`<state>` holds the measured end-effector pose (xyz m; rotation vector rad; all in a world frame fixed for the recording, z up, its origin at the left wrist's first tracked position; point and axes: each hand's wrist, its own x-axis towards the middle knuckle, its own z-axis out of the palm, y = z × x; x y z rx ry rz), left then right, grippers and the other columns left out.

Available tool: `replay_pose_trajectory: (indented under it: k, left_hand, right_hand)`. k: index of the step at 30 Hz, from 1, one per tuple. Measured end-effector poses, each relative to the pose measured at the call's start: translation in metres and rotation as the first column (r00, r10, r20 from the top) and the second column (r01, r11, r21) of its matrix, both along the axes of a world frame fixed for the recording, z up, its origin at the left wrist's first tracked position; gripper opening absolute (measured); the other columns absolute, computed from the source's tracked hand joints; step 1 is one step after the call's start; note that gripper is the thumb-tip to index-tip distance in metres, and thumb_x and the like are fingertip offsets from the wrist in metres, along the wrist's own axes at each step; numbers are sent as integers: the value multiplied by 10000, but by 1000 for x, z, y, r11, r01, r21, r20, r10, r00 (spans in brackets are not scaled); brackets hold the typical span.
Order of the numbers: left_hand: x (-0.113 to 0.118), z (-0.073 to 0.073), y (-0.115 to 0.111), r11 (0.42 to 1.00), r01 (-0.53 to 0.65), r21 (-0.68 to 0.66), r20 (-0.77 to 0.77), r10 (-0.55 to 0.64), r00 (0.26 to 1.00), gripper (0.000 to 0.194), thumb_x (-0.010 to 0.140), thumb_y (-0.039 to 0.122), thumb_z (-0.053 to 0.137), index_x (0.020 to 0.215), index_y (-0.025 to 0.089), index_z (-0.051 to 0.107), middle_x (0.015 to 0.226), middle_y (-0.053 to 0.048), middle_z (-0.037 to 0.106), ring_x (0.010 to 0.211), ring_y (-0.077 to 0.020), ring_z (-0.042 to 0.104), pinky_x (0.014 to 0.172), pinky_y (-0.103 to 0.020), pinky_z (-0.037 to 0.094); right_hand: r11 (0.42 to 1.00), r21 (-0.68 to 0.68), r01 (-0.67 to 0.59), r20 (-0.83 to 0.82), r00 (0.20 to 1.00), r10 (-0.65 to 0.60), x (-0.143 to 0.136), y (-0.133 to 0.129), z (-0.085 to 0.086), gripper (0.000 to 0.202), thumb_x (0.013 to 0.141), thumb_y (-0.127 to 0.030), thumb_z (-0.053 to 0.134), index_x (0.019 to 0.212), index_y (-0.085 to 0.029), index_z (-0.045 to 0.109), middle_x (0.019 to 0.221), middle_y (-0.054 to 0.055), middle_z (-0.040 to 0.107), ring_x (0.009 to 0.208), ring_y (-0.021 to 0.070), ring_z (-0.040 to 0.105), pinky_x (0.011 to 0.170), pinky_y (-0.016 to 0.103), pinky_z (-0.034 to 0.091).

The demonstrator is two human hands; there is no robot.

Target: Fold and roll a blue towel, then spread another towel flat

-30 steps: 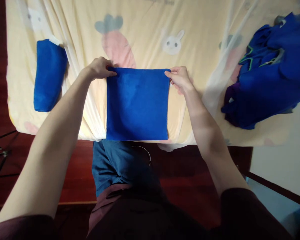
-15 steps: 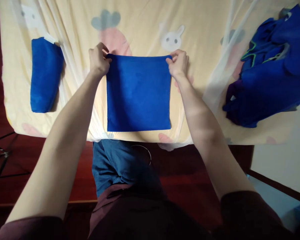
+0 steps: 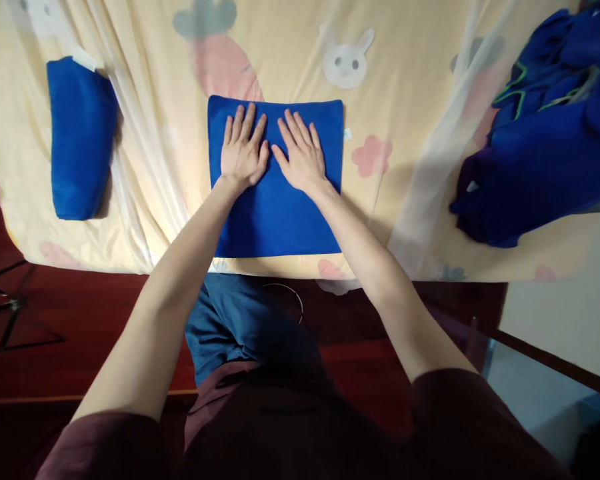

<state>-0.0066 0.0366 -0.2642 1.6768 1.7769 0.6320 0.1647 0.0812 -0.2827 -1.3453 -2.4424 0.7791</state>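
A blue cloth (image 3: 285, 220), roughly square, lies flat near the front edge of a cream sheet with printed rabbits and carrots. My left hand (image 3: 243, 147) rests palm down on its upper left part, fingers spread. On the upper right part lies my right hand (image 3: 303, 148), also flat with its fingers apart. The thumbs point toward each other with a small gap between them. A small white tag (image 3: 348, 135) sticks out past the cloth's right edge. Neither hand grips anything.
A folded blue cloth (image 3: 81, 140) with a white label lies at the left of the sheet (image 3: 410, 80). At the right is a rumpled heap of blue clothing (image 3: 545, 160) with green trim. A black metal stand (image 3: 14, 305) is on the dark red floor at the left.
Both hands have let go of the cloth's upper corners and moved inward onto it, now flat with spread fingers. The white tag at the right edge has come into view.
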Motion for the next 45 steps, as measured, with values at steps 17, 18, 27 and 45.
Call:
replay_pose_trajectory:
  k: [17,18,27,45]
  left_hand:
    - [13,21,-56,998,-12,63,-81,17,997,821,937,689,412,1598,203,452,1699,-10,361,1651,-245,-37,1354,-490,-24]
    - [24,18,-65,998,0,69,-70,5,998,811,952,656,401,1619,196,423,1712,-21,333,1652,-261,-10,1355,-495,-18]
    - [-5,-1,-113,993,-33,114,-105,46,993,728,1040,575,348,1648,175,375,1744,-73,222,1645,-265,87,1350,-475,-1]
    - [38,0,-208,988,52,148,-204,-21,979,720,1054,494,404,1661,117,316,1747,-106,199,1643,-290,76,1354,-518,41]
  right_hand:
    - [993,105,48,10,999,-50,14,-37,6,666,1079,-478,289,1689,-214,253,1730,55,306,1661,253,21,1336,617,-71]
    - [995,94,25,34,999,-28,9,-54,9,651,1086,-443,248,1684,-187,267,1736,67,291,1660,248,56,1343,594,-56]
    - [988,126,85,112,989,-99,69,-82,3,673,1100,-490,213,1686,-158,238,1760,101,212,1653,243,128,1339,576,19]
    - [992,122,43,131,990,-59,61,-191,6,728,1092,-446,287,1701,-88,109,1776,116,121,1659,287,48,1346,593,29]
